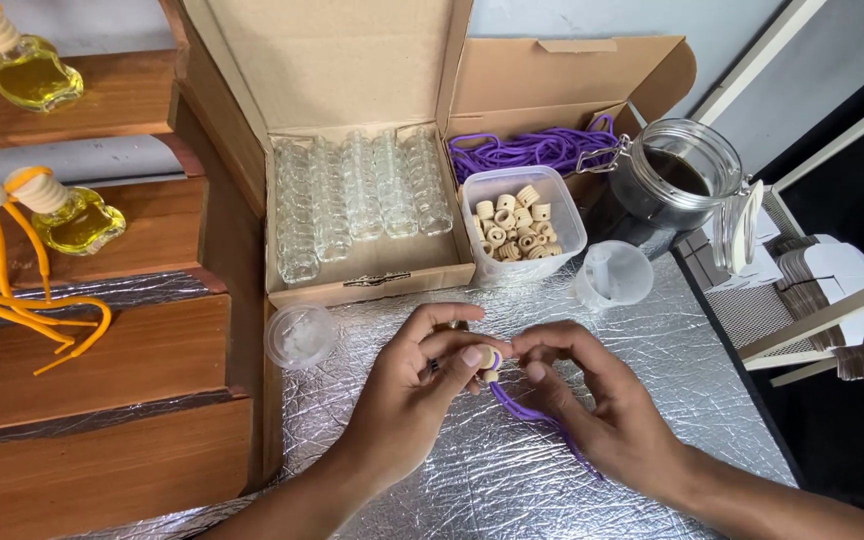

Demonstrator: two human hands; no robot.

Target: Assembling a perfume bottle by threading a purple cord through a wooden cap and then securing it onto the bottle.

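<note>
My left hand (414, 385) pinches a small wooden bead cap (489, 361) between thumb and fingers over the silver foil mat (652, 340). My right hand (592, 395) meets it from the right, fingertips holding a purple cord (524, 412) that runs from the bead down under the palm. Both hands touch at the bead, in the middle of the mat. Whether the cord passes through the bead is hidden by my fingers.
Behind the hands stand a cardboard box of empty glass bottles (357, 195), a plastic tub of wooden caps (517, 225), a box of purple cords (542, 148), an open glass jar (677, 172) and a small funnel cup (614, 275). A plastic lid (299, 335) lies left. Wooden steps (102, 350) hold filled bottles (77, 220).
</note>
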